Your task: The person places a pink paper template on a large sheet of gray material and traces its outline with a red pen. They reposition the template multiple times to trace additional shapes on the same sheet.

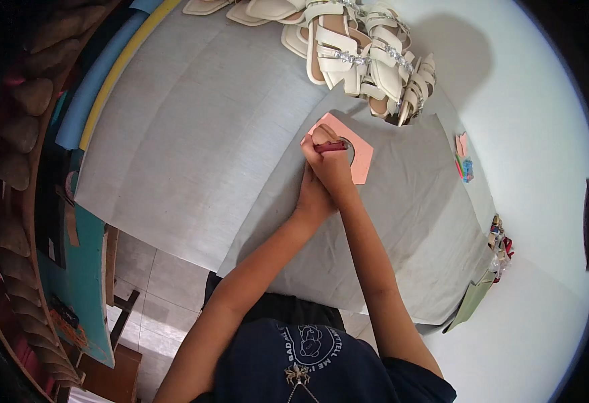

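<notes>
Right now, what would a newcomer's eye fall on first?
Probably the sparkly white sandals, clustered at the far side of the table. Next, the pink piece nearer in, partly under the right hand, which grips a dark red tool; the left hand is alongside.

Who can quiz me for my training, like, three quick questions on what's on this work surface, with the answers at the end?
1. Which hand grips the slim dark red object?
2. What colour is the flat sheet beneath that object? A) green B) pink C) yellow
3. True or false: the white sandals are farther from the person's body than the sheet is.

Key:
1. The right hand.
2. B.
3. True.
</notes>
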Motion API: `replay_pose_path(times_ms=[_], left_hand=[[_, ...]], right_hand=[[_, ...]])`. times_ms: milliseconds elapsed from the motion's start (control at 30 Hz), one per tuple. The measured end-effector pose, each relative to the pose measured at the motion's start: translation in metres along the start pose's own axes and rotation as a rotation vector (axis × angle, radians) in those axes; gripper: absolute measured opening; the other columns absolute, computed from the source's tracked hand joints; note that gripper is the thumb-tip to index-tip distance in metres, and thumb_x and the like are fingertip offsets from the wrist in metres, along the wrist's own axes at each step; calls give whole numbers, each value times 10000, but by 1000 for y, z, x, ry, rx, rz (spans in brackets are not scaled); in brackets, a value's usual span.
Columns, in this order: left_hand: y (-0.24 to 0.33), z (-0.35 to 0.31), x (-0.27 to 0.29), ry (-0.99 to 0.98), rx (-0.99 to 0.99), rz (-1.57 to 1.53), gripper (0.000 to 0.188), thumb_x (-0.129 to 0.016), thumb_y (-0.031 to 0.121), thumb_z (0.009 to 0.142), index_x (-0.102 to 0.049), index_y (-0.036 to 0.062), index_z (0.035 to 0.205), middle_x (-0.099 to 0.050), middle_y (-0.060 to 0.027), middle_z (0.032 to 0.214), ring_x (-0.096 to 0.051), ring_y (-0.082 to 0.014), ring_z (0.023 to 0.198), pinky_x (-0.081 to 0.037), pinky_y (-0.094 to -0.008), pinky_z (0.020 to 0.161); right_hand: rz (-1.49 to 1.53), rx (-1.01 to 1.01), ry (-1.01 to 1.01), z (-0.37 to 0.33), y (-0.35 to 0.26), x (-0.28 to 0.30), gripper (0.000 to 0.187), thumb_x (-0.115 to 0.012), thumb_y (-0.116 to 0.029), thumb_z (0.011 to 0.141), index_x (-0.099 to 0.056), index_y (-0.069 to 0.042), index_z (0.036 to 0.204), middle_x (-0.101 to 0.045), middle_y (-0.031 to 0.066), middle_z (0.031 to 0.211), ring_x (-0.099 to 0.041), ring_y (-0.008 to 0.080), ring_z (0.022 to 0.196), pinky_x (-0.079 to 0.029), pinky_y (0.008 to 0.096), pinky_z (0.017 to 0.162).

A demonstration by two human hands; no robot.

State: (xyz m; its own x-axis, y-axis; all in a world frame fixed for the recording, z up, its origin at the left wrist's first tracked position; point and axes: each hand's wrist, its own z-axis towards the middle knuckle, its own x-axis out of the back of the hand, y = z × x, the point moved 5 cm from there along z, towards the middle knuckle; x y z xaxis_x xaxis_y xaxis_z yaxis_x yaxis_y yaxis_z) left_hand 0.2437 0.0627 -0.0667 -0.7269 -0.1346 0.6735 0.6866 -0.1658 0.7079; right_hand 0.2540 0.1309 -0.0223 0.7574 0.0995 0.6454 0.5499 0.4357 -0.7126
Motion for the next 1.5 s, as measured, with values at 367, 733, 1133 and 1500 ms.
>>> replay_pose_path(times_ms=[367, 733, 1133, 1500], left_hand=[[7, 22, 30, 3, -98, 327, 538, -572, 208, 767, -452, -46, 1226, -421, -189, 1310, -381, -295, 1246, -296, -472, 993], [-39, 97, 84, -540, -367, 207, 282, -650, 166, 768, -675, 237, 1041, -681, 61, 893, -527, -150, 846, -285, -363, 821], [-69, 114, 73, -703, -336, -40, 322, -704, 295, 740, -665, 250, 1056, -682, 105, 938, -493, -125, 925, -256, -357, 915], [-64, 119, 76, -757, -307, -101, 303, -720, 301, 726, -672, 241, 1019, -686, 81, 973, -579, -101, 969, -261, -386, 895]], right_hand=[[521, -303, 398, -23, 17, 39, 154, -533, -99, 914, -492, -18, 789, -524, 17, 704, -480, 84, 616, -413, 212, 583], [606, -207, 390, -61, 5, 23, 152, -590, 50, 797, -488, 0, 897, -522, 68, 933, -562, 122, 817, -487, 241, 741], [356, -169, 341, -48, 9, -9, 183, -624, 71, 732, -491, -11, 827, -524, 38, 826, -512, 78, 719, -422, 198, 636], [321, -238, 282, -44, 8, -6, 161, -636, 51, 694, -512, 0, 784, -549, 82, 816, -561, 170, 741, -452, 255, 674]])
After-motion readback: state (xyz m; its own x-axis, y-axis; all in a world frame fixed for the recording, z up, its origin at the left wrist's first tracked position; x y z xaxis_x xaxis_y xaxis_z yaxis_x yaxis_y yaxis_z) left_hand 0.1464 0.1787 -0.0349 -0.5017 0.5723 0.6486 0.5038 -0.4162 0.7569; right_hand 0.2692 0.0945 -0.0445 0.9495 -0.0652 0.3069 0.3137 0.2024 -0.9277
